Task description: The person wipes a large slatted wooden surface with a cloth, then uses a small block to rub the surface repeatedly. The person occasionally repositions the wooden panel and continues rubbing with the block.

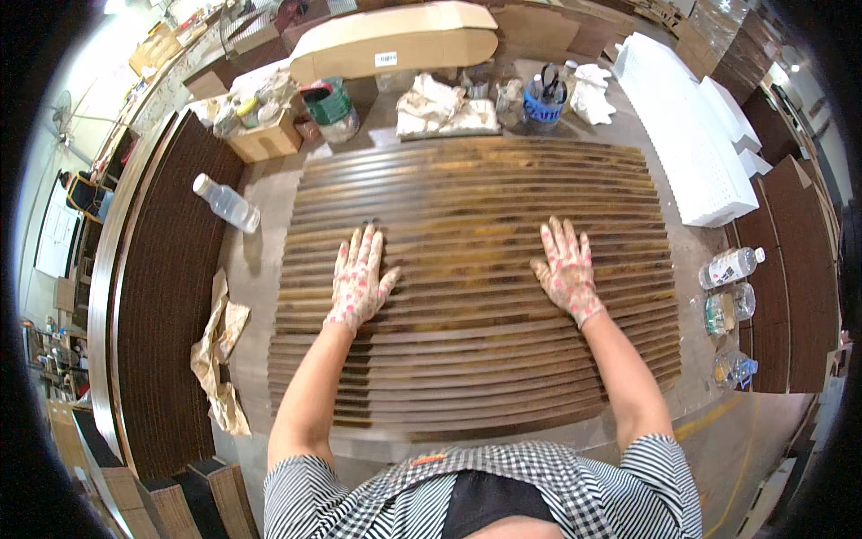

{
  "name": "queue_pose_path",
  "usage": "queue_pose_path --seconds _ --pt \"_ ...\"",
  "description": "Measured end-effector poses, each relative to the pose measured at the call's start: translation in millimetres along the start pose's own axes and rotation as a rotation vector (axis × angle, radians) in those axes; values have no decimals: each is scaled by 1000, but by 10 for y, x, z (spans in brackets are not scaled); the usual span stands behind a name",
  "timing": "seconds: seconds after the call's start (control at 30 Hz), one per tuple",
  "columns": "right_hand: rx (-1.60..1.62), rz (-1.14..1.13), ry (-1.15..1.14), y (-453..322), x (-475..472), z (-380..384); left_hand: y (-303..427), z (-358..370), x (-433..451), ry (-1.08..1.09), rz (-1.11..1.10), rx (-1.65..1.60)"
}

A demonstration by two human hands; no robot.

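A wide, dark brown ribbed wood panel (465, 269) lies flat on the table before me, its grooves running left to right. Glossy patches and yellowish streaks show across its surface. On the left part of the panel, my left hand (357, 279) lies palm down with its fingers spread. My right hand (567, 273) rests likewise on the right part, thumb pointing inward. Both wear pale gloves with pink spots. Neither holds anything.
Left stand dark panels (168, 290), a clear bottle (227, 203) and crumpled brown paper (219, 354). Behind are a green container (331, 111), stained cloths (444, 108) and a blue-labelled tub (544, 101). White foam blocks (687, 135) and a plastic bottle (731, 267) line the right.
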State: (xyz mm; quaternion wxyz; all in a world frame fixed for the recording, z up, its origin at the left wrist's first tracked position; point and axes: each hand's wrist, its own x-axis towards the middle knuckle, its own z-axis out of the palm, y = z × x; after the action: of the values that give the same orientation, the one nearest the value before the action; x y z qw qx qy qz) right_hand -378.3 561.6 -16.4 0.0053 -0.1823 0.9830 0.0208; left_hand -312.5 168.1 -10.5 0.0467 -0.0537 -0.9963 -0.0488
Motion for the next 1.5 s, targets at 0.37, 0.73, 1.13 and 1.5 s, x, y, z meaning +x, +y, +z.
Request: queue_pose_path --seconds 0.37,0.73,1.13,1.5 --pt "-39 -149 28 -234 -606 66 341 -114 -703 -95 0 -103" --pt "97 -275 246 -431 -1291 -201 678 -478 -1568 53 62 -228" --pt "74 -235 143 -635 -1624 -84 873 -342 -2136 38 82 -199" --pt "123 -197 94 -1005 -1971 -75 996 -173 -2354 0 160 -162"
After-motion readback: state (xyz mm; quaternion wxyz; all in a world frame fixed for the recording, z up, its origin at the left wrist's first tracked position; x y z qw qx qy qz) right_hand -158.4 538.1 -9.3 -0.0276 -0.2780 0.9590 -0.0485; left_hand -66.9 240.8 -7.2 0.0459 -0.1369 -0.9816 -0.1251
